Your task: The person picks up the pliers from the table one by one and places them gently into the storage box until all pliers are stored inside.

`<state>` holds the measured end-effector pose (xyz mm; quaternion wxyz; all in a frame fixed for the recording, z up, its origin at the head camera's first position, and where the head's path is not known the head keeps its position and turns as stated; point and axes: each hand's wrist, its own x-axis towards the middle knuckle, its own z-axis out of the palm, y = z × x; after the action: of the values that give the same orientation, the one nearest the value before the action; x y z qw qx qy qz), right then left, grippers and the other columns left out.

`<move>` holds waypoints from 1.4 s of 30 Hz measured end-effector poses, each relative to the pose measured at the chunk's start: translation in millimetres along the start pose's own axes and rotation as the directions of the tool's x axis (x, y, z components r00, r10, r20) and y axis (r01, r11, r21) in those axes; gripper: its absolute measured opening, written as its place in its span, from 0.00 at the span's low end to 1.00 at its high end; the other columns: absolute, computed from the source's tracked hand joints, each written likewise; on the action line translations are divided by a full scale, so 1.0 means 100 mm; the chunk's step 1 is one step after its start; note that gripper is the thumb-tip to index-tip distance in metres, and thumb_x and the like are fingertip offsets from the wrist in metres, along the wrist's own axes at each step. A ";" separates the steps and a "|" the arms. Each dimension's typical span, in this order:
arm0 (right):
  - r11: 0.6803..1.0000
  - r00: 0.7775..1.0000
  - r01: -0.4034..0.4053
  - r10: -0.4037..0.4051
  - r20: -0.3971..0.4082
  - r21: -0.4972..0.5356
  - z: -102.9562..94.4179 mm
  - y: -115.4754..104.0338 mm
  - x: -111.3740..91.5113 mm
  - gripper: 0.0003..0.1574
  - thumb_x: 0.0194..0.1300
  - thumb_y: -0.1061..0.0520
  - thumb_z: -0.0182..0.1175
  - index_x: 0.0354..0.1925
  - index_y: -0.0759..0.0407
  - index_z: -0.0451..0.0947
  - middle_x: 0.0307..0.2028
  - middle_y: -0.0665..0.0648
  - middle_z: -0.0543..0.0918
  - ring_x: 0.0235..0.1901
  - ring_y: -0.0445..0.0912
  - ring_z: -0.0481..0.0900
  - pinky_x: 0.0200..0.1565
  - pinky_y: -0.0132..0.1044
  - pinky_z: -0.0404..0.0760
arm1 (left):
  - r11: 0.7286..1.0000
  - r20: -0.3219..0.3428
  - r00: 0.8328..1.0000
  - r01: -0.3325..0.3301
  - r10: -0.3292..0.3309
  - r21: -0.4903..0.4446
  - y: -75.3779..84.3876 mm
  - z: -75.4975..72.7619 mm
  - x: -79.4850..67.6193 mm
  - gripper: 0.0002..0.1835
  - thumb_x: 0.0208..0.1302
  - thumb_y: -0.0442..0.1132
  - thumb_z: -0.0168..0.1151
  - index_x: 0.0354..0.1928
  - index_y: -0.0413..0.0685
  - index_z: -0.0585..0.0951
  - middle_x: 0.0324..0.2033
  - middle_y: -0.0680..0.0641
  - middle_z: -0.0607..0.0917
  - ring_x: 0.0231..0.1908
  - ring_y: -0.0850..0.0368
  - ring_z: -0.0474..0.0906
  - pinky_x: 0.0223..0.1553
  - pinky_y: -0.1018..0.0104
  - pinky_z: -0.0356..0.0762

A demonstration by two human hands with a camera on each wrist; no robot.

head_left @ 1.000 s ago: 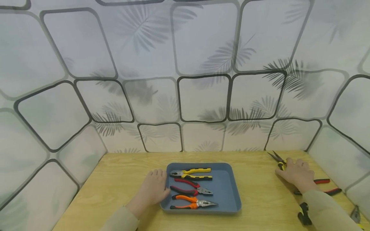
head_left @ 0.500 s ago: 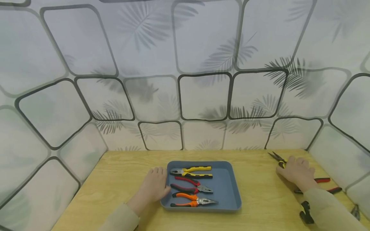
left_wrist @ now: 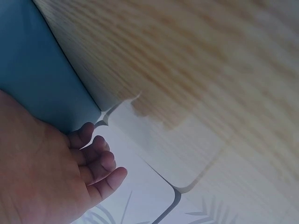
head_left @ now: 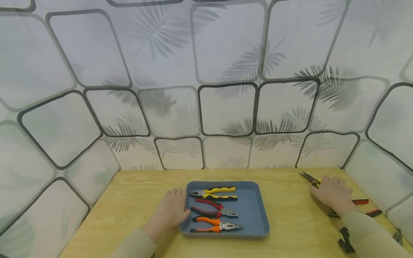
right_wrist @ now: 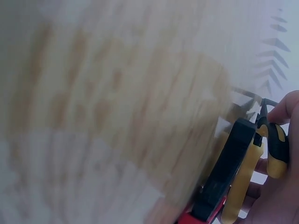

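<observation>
jaws of the pliers (head_left: pixel 315 184) in the right hand (head_left: pixel 333 193) have been narrowed slightly since the earlier frame. near the surface's far right corner, those pliers are pinched between thumb and fingers. the left edge of the tray (head_left: pixel 253 206) is touched by the left hand (head_left: pixel 173 208), its fingers loosely bent.

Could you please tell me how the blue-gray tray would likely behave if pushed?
The tray should slide rather than tip, being low, wide and flat on the wooden table. It looks stiff, since its sides stand straight without sagging. The three pairs of pliers lie unfastened inside, so they might shift.
</observation>
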<state>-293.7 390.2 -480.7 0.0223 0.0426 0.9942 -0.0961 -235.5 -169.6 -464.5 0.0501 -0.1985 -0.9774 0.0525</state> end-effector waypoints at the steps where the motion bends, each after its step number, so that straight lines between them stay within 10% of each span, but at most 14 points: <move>1: 1.000 1.000 0.006 -0.006 -0.011 -0.003 0.01 0.01 0.00 0.49 0.75 0.34 0.53 0.54 0.84 0.63 0.51 0.95 0.63 0.52 0.87 0.63 0.40 0.74 0.71 | 1.000 -0.002 1.000 0.000 0.000 0.001 0.00 0.00 0.00 0.29 0.62 0.54 0.62 0.52 0.34 0.77 0.43 0.38 0.82 0.47 0.44 0.80 0.56 0.47 0.82; 42: 0.973 0.968 0.217 -0.225 -0.107 -0.084 -0.17 -0.61 -0.22 0.38 0.76 0.41 0.54 0.60 0.76 0.65 0.50 0.82 0.71 0.53 0.77 0.69 0.40 0.76 0.71 | 1.000 -0.015 1.000 0.000 0.000 -0.001 0.00 0.03 -0.01 0.29 0.62 0.54 0.62 0.52 0.34 0.78 0.43 0.38 0.82 0.46 0.44 0.81 0.55 0.46 0.82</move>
<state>-278.3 331.9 -451.6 -0.0446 -0.0638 0.9952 -0.0598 -235.4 -170.5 -467.0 0.0574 -0.1987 -0.9771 0.0507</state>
